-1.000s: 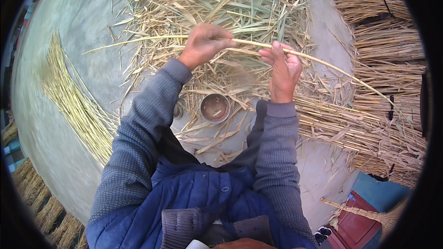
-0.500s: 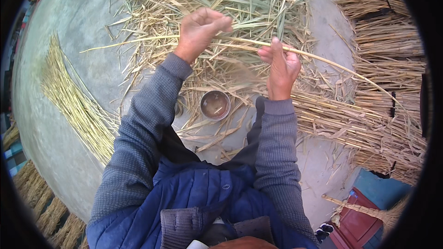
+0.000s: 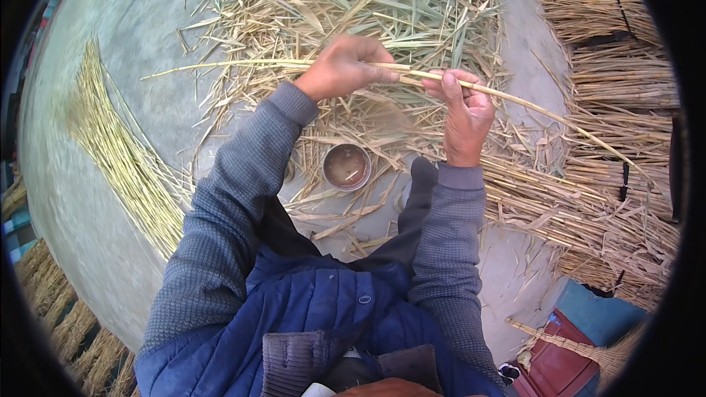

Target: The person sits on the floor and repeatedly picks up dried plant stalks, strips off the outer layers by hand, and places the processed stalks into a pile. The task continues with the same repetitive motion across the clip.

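Note:
A long, thin yellowish reed stalk [image 3: 533, 103] runs crosswise in front of me, its slim end to the left and its other end drooping to the right. Around its middle my left hand [image 3: 346, 66] is closed, thumb and fingers pressed together on the stalk. My right hand [image 3: 467, 121] pinches the same stalk a short way to the right, thumb against fingers. Beneath both hands spreads a heap of dry leaves and peeled husks [image 3: 353, 0], some of them greenish.
A round metal bowl [image 3: 347, 167] stands between my legs. At left lies a fan of pale, clean stalks [image 3: 125, 154]. Unpeeled reeds [image 3: 559, 202] lie at right, by tied bundles [image 3: 618, 73]. A straw hand broom [image 3: 581, 349] rests on a dark red object [image 3: 562, 375] at lower right.
My left hand has come down and to the right and closed on the stalk; earlier it was raised just above it. My right hand keeps its pinch and has shifted slightly right.

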Available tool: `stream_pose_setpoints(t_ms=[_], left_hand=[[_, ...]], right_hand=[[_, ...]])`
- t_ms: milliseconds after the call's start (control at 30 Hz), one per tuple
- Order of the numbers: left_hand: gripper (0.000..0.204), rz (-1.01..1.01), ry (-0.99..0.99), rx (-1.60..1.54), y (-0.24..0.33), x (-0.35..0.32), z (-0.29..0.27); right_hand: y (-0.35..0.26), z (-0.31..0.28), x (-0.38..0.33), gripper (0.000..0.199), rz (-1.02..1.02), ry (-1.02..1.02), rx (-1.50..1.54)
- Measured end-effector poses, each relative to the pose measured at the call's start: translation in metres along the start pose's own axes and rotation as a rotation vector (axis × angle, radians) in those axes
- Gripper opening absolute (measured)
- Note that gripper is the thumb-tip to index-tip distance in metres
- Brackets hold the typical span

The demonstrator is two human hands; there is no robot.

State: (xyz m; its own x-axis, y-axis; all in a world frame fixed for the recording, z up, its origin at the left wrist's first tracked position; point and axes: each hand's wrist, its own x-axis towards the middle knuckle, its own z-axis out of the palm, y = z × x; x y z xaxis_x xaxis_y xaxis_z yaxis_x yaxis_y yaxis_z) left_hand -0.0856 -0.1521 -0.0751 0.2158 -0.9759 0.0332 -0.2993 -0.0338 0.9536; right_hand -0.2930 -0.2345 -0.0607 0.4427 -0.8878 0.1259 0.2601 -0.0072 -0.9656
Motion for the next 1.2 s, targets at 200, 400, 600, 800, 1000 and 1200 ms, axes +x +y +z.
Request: stream_pose_setpoints(t_ms=[200,400,600,800,1000,1200], left_hand=[[0.018,-0.110,0.233,-0.292,0.004,0.001,-0.024],[0.023,0.037,0.562,-0.016,-0.036,-0.008,-0.110],[0.038,0.308,0.353,0.854,-0.037,-0.013,-0.084],[0.034,0.231,0.056,0.224,-0.033,0.000,-0.053],[0.023,0.353,0.165,0.464,-0.035,-0.001,-0.037],[0.013,0.103,0.544,-0.316,-0.023,-0.001,-0.079]], right_hand=[[0.005,-0.007,0.000,0.018,0.006,-0.065,-0.012],[-0.003,-0.029,0.003,0.020,0.032,0.050,-0.032],[-0.001,-0.023,0.007,0.028,0.061,0.114,-0.079],[0.001,-0.008,0.010,0.030,0.019,0.197,-0.159],[0.006,-0.002,0.018,0.034,0.021,0.219,-0.160],[0.008,-0.013,0.021,0.036,0.072,0.316,-0.084]])
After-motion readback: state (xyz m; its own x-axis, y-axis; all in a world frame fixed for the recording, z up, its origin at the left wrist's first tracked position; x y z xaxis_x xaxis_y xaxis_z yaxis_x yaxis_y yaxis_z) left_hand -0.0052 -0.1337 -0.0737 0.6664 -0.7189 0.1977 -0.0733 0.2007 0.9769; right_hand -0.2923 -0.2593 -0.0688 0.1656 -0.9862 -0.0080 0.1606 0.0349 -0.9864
